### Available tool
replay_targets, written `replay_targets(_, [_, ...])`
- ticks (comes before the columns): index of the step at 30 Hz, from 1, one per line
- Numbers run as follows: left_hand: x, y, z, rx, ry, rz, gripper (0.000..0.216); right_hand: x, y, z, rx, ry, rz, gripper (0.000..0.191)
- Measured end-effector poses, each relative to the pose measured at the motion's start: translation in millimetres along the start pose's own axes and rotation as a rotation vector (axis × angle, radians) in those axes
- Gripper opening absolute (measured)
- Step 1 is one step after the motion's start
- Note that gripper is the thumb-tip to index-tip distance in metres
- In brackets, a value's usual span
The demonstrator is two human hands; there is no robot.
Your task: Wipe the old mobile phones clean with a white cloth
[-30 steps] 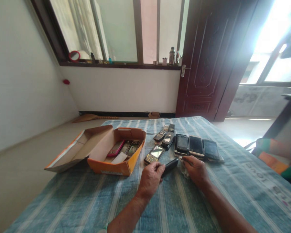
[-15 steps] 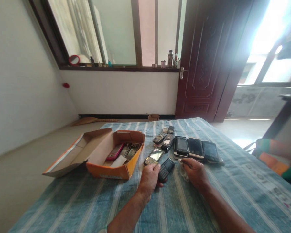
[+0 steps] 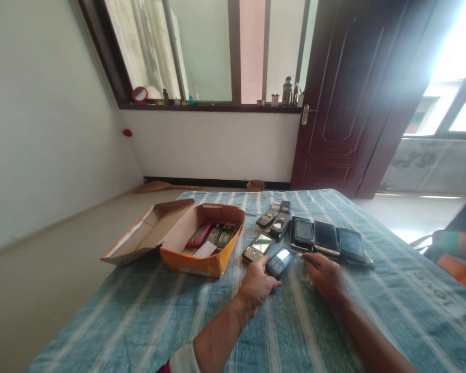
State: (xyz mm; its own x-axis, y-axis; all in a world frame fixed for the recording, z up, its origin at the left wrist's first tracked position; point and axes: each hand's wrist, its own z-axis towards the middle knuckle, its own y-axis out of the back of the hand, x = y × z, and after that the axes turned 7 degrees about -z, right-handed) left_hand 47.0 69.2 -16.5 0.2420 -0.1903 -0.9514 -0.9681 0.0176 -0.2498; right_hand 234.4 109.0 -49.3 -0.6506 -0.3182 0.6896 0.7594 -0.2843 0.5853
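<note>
My left hand (image 3: 256,284) grips a small dark keypad phone (image 3: 279,263) by its left side, its face up and light glinting off its screen. Just beyond that hand lies a gold-and-black keypad phone (image 3: 259,246) on the cloth. My right hand (image 3: 328,274) is closed in a pinch on a crumpled white wipe (image 3: 306,280), which hangs below the fingers; whether it is tissue or fabric I cannot tell. It is a little to the right of the held phone, apart from it. A dark touchscreen phone (image 3: 303,231) sits past my right hand.
An open orange cardboard box (image 3: 194,265) at left holds several phones, including a pink one (image 3: 199,234). More keypad phones (image 3: 280,224) lie at the middle back. To their right are a gold-edged phone (image 3: 326,238) and another dark phone (image 3: 351,244). A blue striped cloth (image 3: 147,316) covers the surface.
The phone in my left hand has tilted, so its screen now catches bright light. My right hand keeps its pinch on the white wipe. The whole view has shifted, moving things rightward.
</note>
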Motion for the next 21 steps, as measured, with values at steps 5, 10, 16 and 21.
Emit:
replay_targets(5, [4, 1, 3, -0.039, -0.011, 0.119, 0.049, 0, 1, -1, 0.015, -0.025, -0.011, 0.023])
replay_targets(10, [7, 3, 6, -0.099, 0.019, 0.304, 0.047, -1, 1, -2, 0.018, -0.019, -0.034, 0.024])
replay_targets(16, [6, 2, 0, -0.146, 0.016, 0.41, 0.056, -5, -1, -4, 0.004, -0.01, -0.054, 0.026])
replay_targets(21, [5, 2, -5, -0.131, -0.059, 0.565, 0.052, -2, 1, -4, 0.017, -0.016, -0.047, 0.026])
